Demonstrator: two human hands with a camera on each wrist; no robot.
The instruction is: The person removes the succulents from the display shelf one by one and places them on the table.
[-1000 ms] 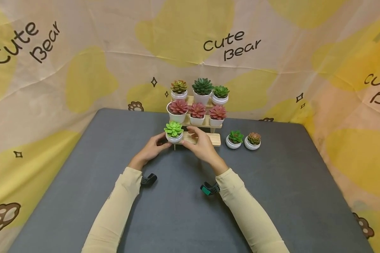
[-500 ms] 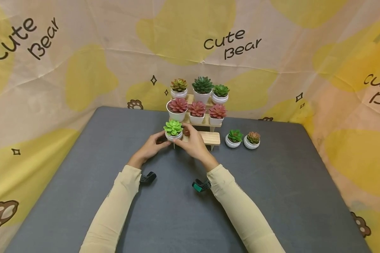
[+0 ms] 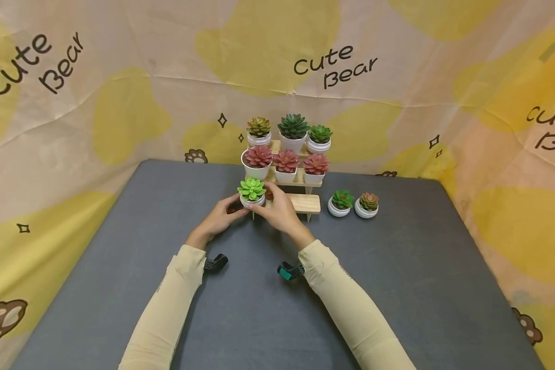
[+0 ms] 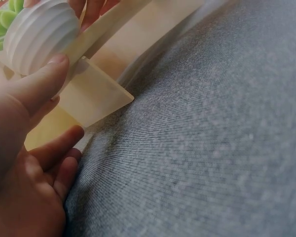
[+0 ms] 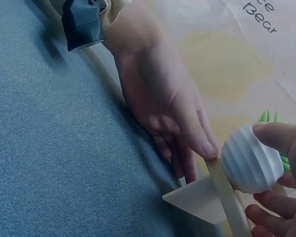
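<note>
A bright green succulent (image 3: 252,189) in a ribbed white pot (image 4: 42,37) stands at the left end of the lowest step of a wooden plant stand (image 3: 306,204). My right hand (image 3: 281,210) pinches this pot, thumb on its near side and fingers on the right. From the left, my left hand (image 3: 217,218) holds the end of the same step. Its thumb lies on the board's edge beside the pot, and other fingers reach below the board, as the left wrist view shows.
Three pink succulents (image 3: 286,162) fill the middle step, and three greenish ones (image 3: 293,127) stand on top. On the grey table (image 3: 398,288), a green succulent (image 3: 340,202) and a reddish one (image 3: 367,205) sit right of the stand. A printed cloth (image 3: 166,92) hangs behind.
My right hand has moved left along the lowest step and closed on the succulent's pot. My left hand has stayed at the step's left end.
</note>
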